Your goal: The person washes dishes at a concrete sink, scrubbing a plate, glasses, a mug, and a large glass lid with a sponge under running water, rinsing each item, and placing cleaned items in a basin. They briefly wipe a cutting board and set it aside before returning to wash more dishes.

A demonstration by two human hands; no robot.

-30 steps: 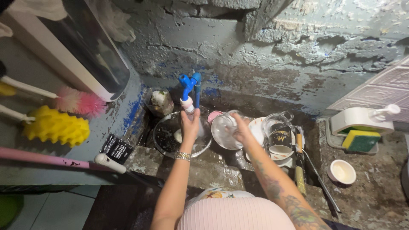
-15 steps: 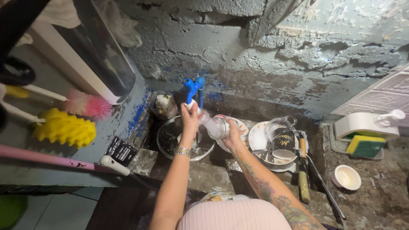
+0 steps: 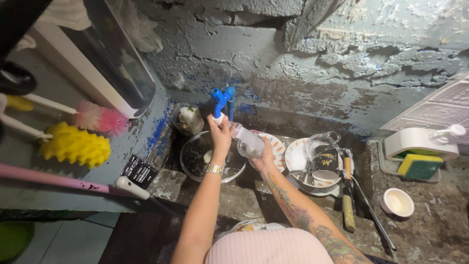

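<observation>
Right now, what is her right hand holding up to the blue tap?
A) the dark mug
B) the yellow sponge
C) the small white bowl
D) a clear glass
D: the right hand grips a clear glass tilted toward the blue tap, while the left hand is at the spout.

A ribbed pale pink top [image 3: 267, 247] is worn at six o'clock, a gold-toned metal watch band [image 3: 213, 169] is seen on the left wrist toward eleven o'clock, and the bare right forearm is covered with dark tattoos [image 3: 303, 215] toward one o'clock.
</observation>
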